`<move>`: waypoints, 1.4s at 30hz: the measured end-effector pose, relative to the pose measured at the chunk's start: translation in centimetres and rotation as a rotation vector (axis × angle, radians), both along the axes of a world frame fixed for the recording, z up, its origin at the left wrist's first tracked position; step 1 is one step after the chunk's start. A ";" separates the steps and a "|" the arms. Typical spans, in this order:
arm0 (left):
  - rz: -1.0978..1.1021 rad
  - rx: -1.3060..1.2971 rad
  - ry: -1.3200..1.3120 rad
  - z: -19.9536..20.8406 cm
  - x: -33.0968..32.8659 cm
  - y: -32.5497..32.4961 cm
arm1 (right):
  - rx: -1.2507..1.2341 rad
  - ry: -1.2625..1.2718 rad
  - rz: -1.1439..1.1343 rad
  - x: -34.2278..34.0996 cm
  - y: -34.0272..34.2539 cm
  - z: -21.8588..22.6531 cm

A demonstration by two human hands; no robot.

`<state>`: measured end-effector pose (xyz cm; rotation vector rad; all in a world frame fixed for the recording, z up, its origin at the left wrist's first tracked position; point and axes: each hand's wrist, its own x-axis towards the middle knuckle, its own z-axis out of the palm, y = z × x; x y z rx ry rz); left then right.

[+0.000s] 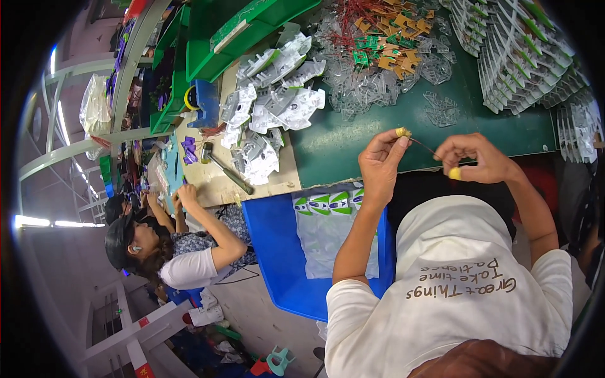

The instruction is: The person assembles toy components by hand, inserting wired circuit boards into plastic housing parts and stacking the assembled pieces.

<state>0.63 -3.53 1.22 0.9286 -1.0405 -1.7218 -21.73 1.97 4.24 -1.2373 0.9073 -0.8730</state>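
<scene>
Green surface (340, 154) carries clear parts (362, 94); brown lettering (463, 279) marks the shirt (441, 334). Left grip (380, 165) pinches a wire (423, 146); right grip (480, 159), apparently, likewise.

The worktop (334, 159) is brightly lit. Glare is produced by tube lights (33, 221) at the left. Straight edges are bent toward the rim, and the corners are blacked out.
</scene>
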 end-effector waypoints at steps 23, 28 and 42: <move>-0.181 0.251 0.088 -1.5 1.3 1.0 | -0.284 0.246 -0.170 3.5 -2.8 -1.4; -0.254 0.531 0.343 -0.3 1.8 -1.1 | -0.133 0.116 -0.085 3.9 -4.8 -0.9; 0.288 -1.192 -1.771 2.4 10.0 -9.5 | 0.054 0.155 -0.090 1.8 -0.5 2.0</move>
